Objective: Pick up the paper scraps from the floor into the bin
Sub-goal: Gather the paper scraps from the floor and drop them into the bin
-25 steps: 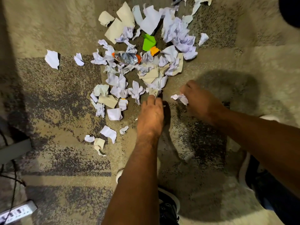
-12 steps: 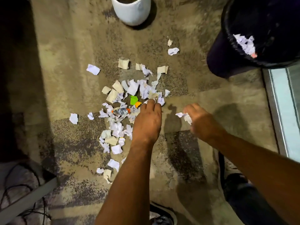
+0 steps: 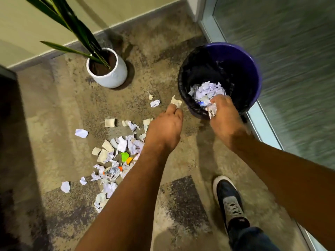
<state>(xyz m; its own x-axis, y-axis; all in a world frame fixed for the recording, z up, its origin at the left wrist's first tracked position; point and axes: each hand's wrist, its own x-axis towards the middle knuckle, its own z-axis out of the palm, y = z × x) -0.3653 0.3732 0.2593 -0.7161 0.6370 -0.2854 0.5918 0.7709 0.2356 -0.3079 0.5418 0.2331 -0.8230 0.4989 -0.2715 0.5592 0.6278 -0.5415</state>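
Several white, beige and coloured paper scraps lie scattered on the carpet at centre left. A dark blue bin with a black liner stands at upper right, with white scraps inside. My left hand is raised above the floor just left of the bin and pinches a beige paper scrap at its fingertips. My right hand hangs over the bin's near rim, closed on a crumpled white paper scrap.
A white plant pot with long green leaves stands by the wall at upper left. A glass door frame runs along the right. My shoe rests on the carpet at lower right. Dark furniture fills the left edge.
The view has risen and swung toward the bin. Both hands have lifted from the scrap pile and moved right and up; the right hand now sits over the bin.
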